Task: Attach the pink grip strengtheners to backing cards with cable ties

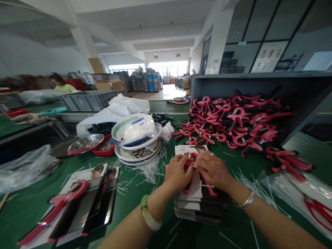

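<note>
A stack of printed cards (189, 204) stands on the green table in front of me, with red-pink pliers (212, 191) lying on its top card. My left hand (178, 173) is closed around the head of these pliers, thumb and fingers pinched together. Against it, my right hand (214, 169) pinches with its fingertips at the same spot; what lies between them is too small to make out. To the left, another pair of pink and black pliers (67, 196) lies on a card, overlapping more carded pliers (110, 197).
A tipped grey crate (259, 77) spills many pink pliers (233, 121) at right. Thin white strips (150, 169) lie scattered. Stacked bowls (138, 155), a metal dish (85, 143) and a red tray (105, 147) stand left. Red-handled scissors (319, 211) lie far right. A person (62, 84) is behind.
</note>
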The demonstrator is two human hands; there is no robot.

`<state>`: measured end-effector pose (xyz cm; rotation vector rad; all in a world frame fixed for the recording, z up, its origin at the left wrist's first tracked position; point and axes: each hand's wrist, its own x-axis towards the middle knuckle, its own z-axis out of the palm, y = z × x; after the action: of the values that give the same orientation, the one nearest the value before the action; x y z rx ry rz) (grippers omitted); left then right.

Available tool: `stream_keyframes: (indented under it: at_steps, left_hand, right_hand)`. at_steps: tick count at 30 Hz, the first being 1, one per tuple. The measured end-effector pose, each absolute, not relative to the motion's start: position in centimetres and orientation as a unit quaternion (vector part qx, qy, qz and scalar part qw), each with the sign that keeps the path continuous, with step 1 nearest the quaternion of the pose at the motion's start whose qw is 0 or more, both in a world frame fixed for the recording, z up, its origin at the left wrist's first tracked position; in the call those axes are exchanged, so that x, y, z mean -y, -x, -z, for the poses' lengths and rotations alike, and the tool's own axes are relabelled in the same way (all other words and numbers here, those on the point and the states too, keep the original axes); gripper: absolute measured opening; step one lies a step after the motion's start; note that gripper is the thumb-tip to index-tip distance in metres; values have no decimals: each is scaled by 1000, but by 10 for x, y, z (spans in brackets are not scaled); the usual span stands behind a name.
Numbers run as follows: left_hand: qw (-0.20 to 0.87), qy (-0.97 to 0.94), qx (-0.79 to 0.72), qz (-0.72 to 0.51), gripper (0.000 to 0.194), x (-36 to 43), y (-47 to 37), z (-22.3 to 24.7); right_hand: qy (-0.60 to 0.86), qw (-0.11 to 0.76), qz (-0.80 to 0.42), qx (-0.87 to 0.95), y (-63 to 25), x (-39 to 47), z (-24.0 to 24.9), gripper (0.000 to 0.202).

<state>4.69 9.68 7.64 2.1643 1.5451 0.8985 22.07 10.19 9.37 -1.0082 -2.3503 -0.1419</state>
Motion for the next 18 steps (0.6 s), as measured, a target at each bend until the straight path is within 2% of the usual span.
stream_keyframes:
  at_steps: [2, 4, 8, 11, 18]
  left_hand:
    - [164, -758, -541, -325, 23, -95, -50, -77]
    - [157, -759, -540, -328, 24, -95, -52, -77]
    - [154, -760, -548, -314, 26, -95, -51, -78]
    - [159, -762, -553, -296, 27, -98, -50, -80]
    - [163, -773, -555, -260, 31, -112, -49, -91]
  right_hand:
    - [381, 190, 83, 901, -221, -94, -101, 22]
    - [382, 135, 102, 909, -222, -88, -105, 21]
    - [349, 113, 124, 922, -220, -86, -107, 20]
    - [332, 142, 72, 930, -222, -90, -104, 20]
    - [316, 293, -133, 893, -231, -90, -90, 21]
